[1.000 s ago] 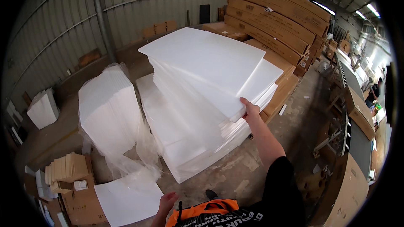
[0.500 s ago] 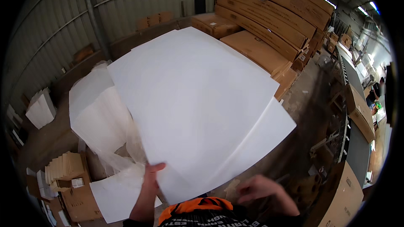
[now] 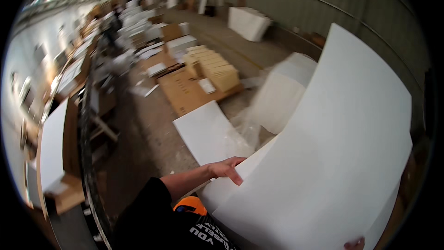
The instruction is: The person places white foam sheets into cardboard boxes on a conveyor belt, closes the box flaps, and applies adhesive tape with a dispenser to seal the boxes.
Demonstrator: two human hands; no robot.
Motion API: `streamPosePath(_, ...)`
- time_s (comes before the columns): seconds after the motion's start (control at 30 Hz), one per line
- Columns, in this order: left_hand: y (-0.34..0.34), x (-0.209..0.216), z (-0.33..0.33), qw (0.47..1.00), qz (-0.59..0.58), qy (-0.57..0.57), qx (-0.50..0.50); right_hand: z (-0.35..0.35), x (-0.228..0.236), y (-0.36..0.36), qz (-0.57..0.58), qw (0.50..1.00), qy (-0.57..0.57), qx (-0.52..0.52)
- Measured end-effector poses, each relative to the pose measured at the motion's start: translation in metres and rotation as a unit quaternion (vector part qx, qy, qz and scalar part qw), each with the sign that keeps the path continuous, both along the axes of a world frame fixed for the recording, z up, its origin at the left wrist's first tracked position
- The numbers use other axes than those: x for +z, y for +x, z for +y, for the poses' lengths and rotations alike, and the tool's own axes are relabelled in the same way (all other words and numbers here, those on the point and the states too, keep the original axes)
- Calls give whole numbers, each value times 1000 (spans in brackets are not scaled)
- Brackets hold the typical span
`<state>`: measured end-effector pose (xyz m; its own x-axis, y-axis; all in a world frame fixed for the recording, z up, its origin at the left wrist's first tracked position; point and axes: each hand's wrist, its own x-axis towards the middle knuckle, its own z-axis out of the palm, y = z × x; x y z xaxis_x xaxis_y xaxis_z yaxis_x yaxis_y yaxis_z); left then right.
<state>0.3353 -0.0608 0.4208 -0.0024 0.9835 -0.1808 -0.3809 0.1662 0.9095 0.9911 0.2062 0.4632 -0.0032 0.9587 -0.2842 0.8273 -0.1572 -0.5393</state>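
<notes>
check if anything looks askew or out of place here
Yes: the held sheets are fanned, their edges out of line. Crumpled plastic sags loosely beside the white stack, and another white sheet lies on the floor rather than stacked. No damage is evident.

I wear a black shirt (image 3: 178, 232) with 1 short sleeve (image 3: 141, 213) showing, white block lettering (image 3: 212, 236), and a bright orange patch (image 3: 190, 203) in front.

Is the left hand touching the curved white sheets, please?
Touching: the head view shows the left hand gripping the curved white sheets, its thumb on top.
</notes>
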Motion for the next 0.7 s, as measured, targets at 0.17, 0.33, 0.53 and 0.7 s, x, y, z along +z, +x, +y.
streamPosePath(0.17,-32,5,-103,990,16,45,129,-4,43,-134,210,964,88,139)
streamPosePath(0.33,-77,-8,-203,959,28,54,278,18,44,-281,301,909,103,270)
streamPosePath(0.53,-184,-11,-316,886,76,57,454,-40,52,-525,348,870,149,317)
streamPosePath(0.7,-285,30,-389,767,166,22,619,-100,64,-700,388,845,173,326)
